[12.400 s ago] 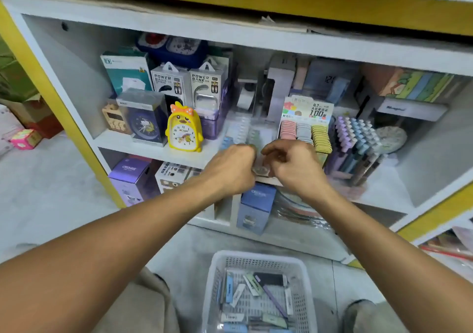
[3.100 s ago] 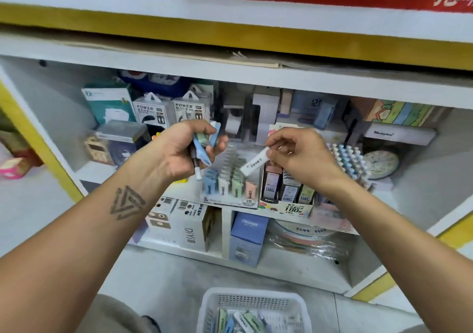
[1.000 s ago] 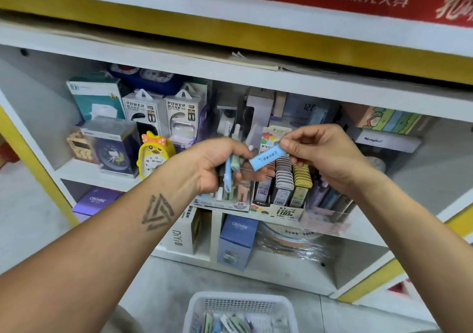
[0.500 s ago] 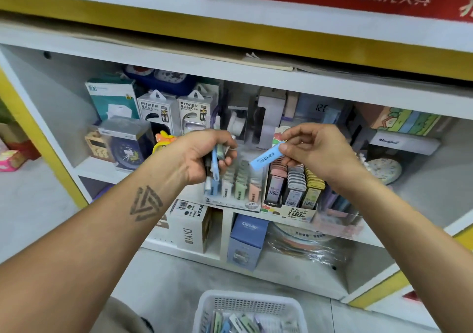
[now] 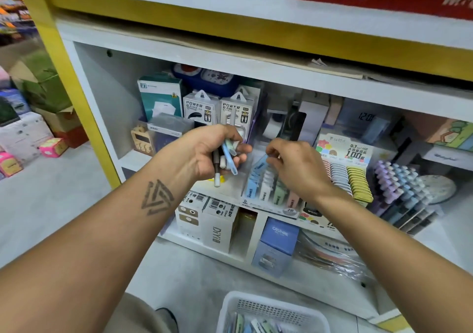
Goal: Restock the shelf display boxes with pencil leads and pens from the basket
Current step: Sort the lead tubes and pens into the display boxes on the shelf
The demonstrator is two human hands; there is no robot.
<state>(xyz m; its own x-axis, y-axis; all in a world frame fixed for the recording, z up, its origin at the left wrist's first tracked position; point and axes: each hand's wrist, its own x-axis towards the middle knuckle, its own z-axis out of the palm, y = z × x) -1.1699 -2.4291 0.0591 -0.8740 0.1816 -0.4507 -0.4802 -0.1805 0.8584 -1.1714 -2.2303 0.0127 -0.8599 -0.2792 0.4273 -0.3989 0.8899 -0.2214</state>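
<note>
My left hand (image 5: 204, 151) grips a bunch of pens and lead cases (image 5: 225, 158) in front of the shelf. My right hand (image 5: 297, 166) pinches a blue lead case (image 5: 259, 165) and holds it over the blue row at the back of the clear 2B display box (image 5: 268, 194). That box holds rows of blue, white, green and pink cases. To its right stands a second display box (image 5: 348, 179) of pink, grey and yellow lead cases. The white basket (image 5: 273, 312) with several more cases sits on the floor below.
A rack of pastel pens (image 5: 401, 192) stands at the right of the shelf (image 5: 225, 189). Power bank boxes (image 5: 202, 110) and clocks fill the back left. White and blue boxes (image 5: 279, 245) sit on the lower shelf. Cardboard cartons (image 5: 48, 94) lie on the floor at left.
My right hand has dropped from in front of the boxes down to the 2B display box with the blue case. The left hand stays raised with its bunch. The camera moved closer.
</note>
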